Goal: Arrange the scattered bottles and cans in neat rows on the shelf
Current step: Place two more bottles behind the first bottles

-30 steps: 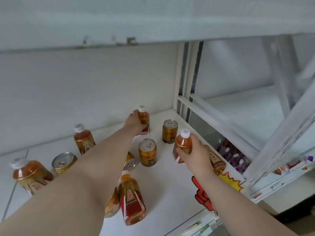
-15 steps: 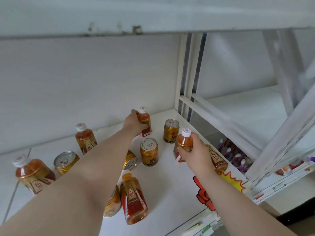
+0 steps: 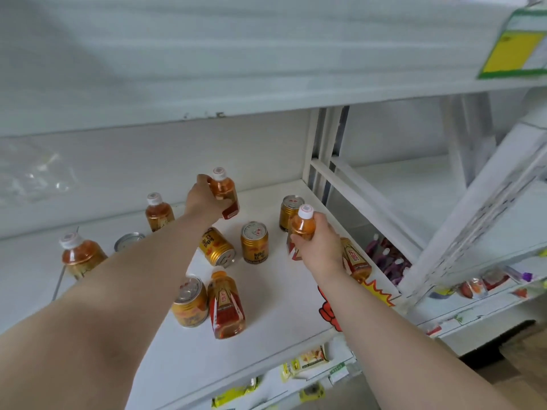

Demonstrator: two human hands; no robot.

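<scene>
On the white shelf (image 3: 281,327) stand and lie amber tea bottles with white caps and gold cans. My left hand (image 3: 202,199) grips one bottle (image 3: 224,190) near the back wall, lifted and tilted. My right hand (image 3: 318,247) grips another bottle (image 3: 302,224) by its shoulder, in front of a gold can (image 3: 288,210). Two more bottles stand at the left (image 3: 158,213) (image 3: 78,257). A capless bottle (image 3: 226,306) lies on its side by a tilted can (image 3: 189,303). One can (image 3: 254,242) stands upright, another (image 3: 216,247) lies down.
A further bottle (image 3: 356,260) lies at the shelf's right edge behind my right hand. A white upright post (image 3: 318,149) bounds the shelf on the right. The upper shelf board (image 3: 266,93) hangs overhead. Snack packs (image 3: 307,358) sit on the shelf below.
My left hand has lifted its bottle off the shelf and tilted it. My right hand has raised its bottle slightly. The camera has tipped upward, showing more of the upper shelf.
</scene>
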